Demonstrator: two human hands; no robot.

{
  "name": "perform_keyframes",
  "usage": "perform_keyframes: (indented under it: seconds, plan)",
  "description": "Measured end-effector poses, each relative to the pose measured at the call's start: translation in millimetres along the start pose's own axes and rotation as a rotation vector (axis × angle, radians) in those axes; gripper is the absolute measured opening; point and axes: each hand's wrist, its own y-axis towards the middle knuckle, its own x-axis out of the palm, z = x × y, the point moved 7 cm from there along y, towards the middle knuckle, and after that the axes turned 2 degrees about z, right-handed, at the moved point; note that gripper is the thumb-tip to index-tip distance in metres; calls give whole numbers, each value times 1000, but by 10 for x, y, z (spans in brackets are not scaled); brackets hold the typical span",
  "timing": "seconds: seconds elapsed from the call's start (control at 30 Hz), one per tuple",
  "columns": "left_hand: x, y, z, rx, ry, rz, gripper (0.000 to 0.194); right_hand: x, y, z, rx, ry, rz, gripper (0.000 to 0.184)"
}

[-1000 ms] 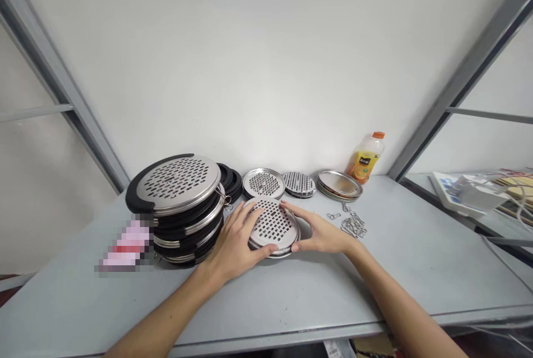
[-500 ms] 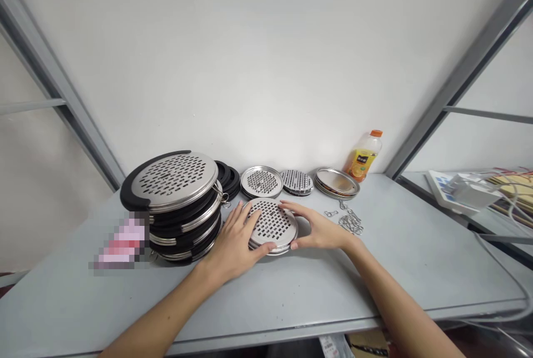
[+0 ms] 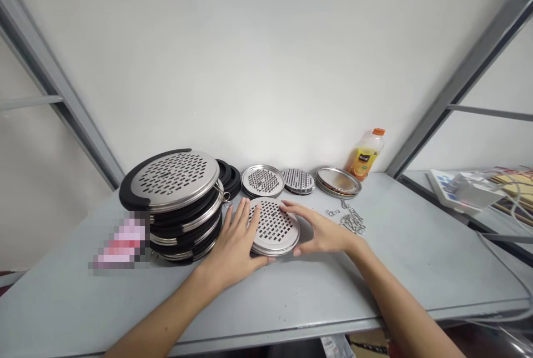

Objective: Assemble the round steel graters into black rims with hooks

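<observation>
In front of me lies a round metal grater disc [image 3: 272, 226] with rows of slots, stacked on at least one more rimmed metal piece. My left hand [image 3: 238, 236] rests along its left side, fingers on the rim and thumb low at the front edge. Around the right side curves my right hand [image 3: 320, 231], fingertips on the upper rim and thumb at the lower right edge. Together the two hands hold the disc from both sides. To the left stands a tall stack of larger grater lids [image 3: 179, 180] with black rims and metal bands.
Along the wall sit black rings [image 3: 229, 177], a coarse grater disc [image 3: 263, 181], slotted discs [image 3: 298, 180] and plain metal rings [image 3: 338, 180]. A juice bottle [image 3: 366, 155] stands behind. Small metal clips [image 3: 353, 221] lie right of my hand. A white power strip [image 3: 453, 190] is farther right.
My left thumb has slid down off the disc's top to its front edge. My right thumb has shifted slightly lower at the rim. The disc stays in place between my hands.
</observation>
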Motion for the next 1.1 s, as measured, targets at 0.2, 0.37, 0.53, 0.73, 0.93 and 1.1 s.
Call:
perform_keyframes:
  seconds: [0.2,0.37,0.53,0.73,0.93,1.1]
  plan:
    - [8,-21,29,-3,59,21,98,14,14,7,-8,-23,-2,97]
    - [41,-45,65,-49,152,31,100,34,13,-29,-50,13,-23,96]
    - [44,-63,84,-50,132,68,98,111,12,-66,-99,43,-13,105]
    - [-72,-35,117,97,-12,143,76,58,22,-137,-191,-20,94,87]
    - [-267,-7,225,376,-281,275,52,-140,4,-145,-269,-42,322,49]
    - [-355,-22,219,461,-326,310,51,-180,-40,-92,-360,-39,483,36]
